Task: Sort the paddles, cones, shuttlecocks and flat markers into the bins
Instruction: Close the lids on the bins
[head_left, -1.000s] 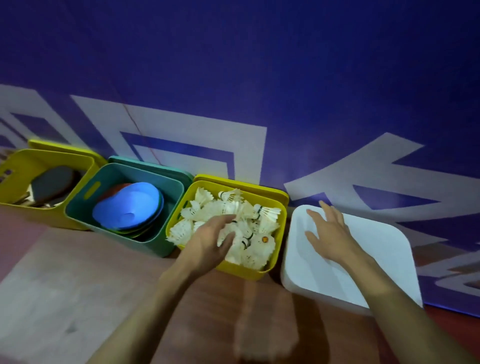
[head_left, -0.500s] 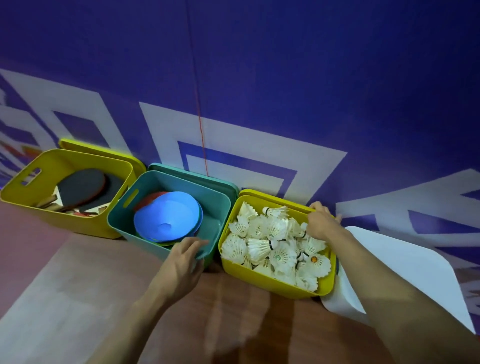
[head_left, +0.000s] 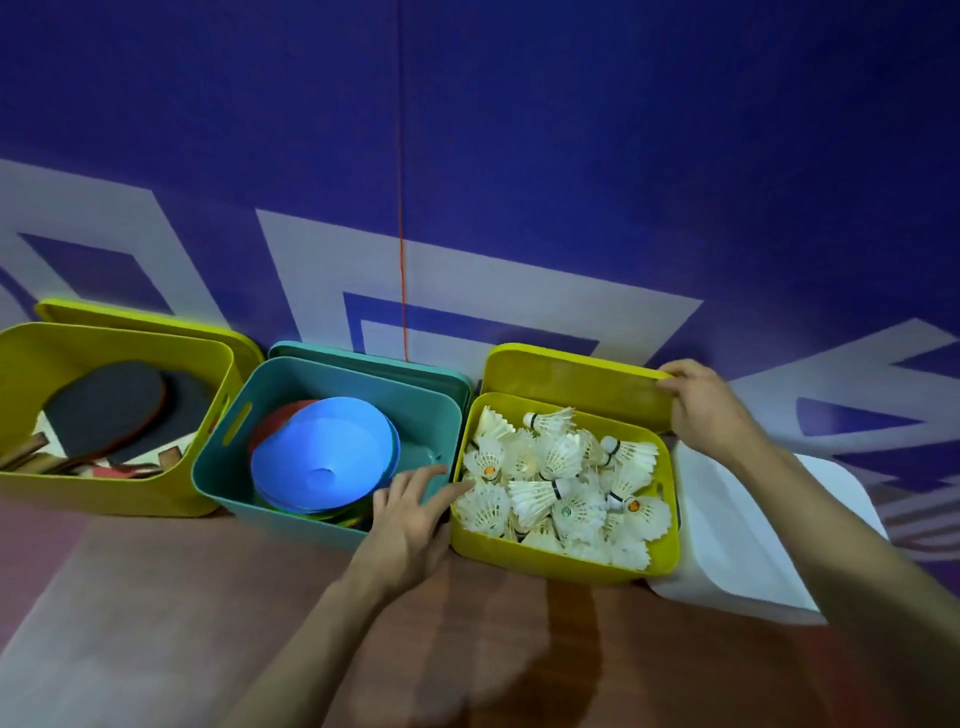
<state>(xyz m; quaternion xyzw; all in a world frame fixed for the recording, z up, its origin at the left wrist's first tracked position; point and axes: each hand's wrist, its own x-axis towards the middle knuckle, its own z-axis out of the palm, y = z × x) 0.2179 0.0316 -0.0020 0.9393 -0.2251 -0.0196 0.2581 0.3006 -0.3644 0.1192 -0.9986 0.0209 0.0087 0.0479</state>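
Three open bins stand in a row against the wall. The left yellow bin (head_left: 104, 493) holds paddles (head_left: 109, 410). In the teal bin (head_left: 332, 379) lies a stack of flat markers (head_left: 322, 452), blue on top. The right yellow bin (head_left: 561, 558) is full of white shuttlecocks (head_left: 561, 467). Behind it a yellow lid (head_left: 571, 382) stands tilted, and my right hand (head_left: 706, 410) grips its right corner. My left hand (head_left: 410, 514), fingers spread, rests on the teal bin's near right corner, touching the yellow bin's left wall.
A white closed bin (head_left: 743, 540) sits at the right, partly under my right forearm. A yellow lid (head_left: 145, 319) and a teal lid (head_left: 363, 356) lean behind the other two bins. The blue patterned wall rises right behind them. Brown floor lies in front.
My left hand left the shuttlecocks and came to the teal bin's corner. My right hand left the white bin's lid, reached behind the shuttlecock bin and lifted the yellow lid's corner.
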